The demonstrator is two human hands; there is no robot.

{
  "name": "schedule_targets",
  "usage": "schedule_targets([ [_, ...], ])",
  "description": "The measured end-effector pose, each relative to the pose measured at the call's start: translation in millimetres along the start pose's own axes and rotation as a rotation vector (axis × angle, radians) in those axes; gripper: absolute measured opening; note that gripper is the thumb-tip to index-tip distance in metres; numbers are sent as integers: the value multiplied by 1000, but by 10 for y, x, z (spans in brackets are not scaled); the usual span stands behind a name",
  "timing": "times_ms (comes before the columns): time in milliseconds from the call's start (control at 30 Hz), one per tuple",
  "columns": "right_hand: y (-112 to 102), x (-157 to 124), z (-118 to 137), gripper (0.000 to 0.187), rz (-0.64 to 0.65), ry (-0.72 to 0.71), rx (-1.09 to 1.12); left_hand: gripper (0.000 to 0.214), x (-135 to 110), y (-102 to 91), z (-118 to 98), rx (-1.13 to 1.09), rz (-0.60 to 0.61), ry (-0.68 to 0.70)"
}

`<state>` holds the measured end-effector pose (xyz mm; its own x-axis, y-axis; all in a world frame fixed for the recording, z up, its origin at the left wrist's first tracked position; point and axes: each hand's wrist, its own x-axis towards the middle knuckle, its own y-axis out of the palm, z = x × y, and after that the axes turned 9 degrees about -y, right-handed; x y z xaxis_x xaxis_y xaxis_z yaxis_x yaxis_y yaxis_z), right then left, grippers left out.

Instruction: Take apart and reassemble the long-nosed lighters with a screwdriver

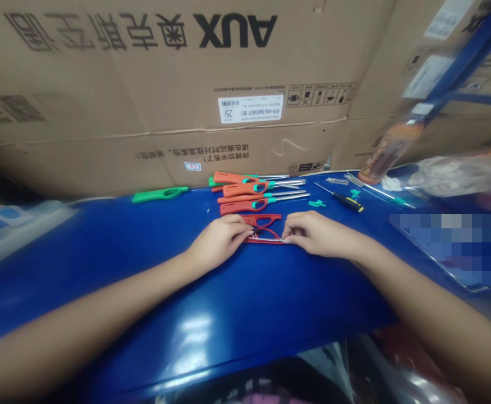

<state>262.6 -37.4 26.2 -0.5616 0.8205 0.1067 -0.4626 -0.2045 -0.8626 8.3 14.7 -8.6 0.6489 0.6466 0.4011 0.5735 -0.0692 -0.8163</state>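
Note:
On the blue table lie two halves of a red lighter casing, a rear half [270,216] and a front half [266,242] with its inside showing. My left hand [220,238] is closed at the left end of the front half, its thumb and index finger pinched by a small dark part. Along this half runs a thin pale wire or strip [264,239]. At the casing's right tip, my right hand [316,233] is pinched closed; its fingertips hide most of what they grip. Just behind are several assembled orange and red long-nosed lighters [245,189] with metal tubes.
A green lighter casing [161,194] lies left. To the right are a yellow-black screwdriver [348,201], green trigger pieces [316,203], a loose metal tube [380,193] and an orange bottle [390,151]. Large cardboard boxes [165,73] wall off the table's back. A plastic bag [459,174] sits far right.

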Motion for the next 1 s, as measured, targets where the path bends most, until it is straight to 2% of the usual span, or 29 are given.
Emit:
schedule_targets([
  [100,4,-2,3,11,-6,-9,-11,19,6,11,3,-11,-26,-4],
  [433,3,-11,-2,11,-8,-7,2,22,-21,-55,18,7,32,17],
  [633,0,-13,-16,10,-5,-13,3,24,-35,-24,35,40,14,41],
  [800,-6,-10,-4,10,5,-5,12,27,-44,-41,51,149,66,85],
  [1000,-12,-22,-4,11,2,-11,23,33,-31,-177,-53,292,155,108],
])
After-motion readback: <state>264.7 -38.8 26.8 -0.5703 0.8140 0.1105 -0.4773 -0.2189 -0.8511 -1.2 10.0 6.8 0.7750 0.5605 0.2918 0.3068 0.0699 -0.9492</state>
